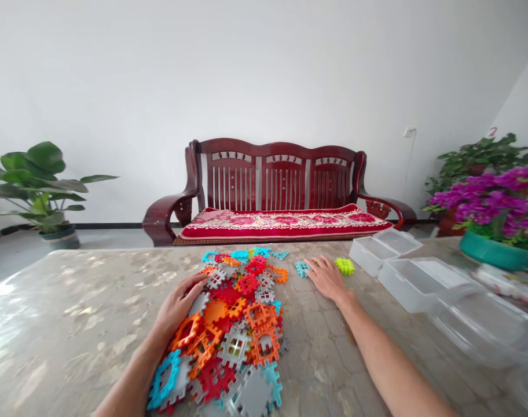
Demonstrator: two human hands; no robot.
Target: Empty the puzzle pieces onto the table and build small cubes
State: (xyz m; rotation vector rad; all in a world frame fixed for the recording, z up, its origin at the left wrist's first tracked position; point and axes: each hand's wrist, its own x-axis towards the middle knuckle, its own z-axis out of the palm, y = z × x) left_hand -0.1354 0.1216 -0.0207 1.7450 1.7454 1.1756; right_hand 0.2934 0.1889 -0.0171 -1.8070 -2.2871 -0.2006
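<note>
A long heap of notched plastic building tiles (235, 341) in red, orange, grey and blue lies on the table in front of me. My left hand (186, 296) rests on the heap's left edge, fingers stretched out loosely and nothing visibly held. Right of the heap, my right hand (325, 279) is low over the tabletop, with thumb and fingertips at a light-blue tile (301, 269). Its fingers partly cover that tile. Just beyond its knuckles on the right sits a lime-green notched piece (344, 266), apart from the hand.
Clear plastic boxes (414, 284) stand along the right of the patterned table (94, 324). Behind them is a teal pot (498, 250) with purple flowers. A dark-red wooden bench (279, 179) with a red cushion stands across the table. A potted plant (47, 191) is at far left.
</note>
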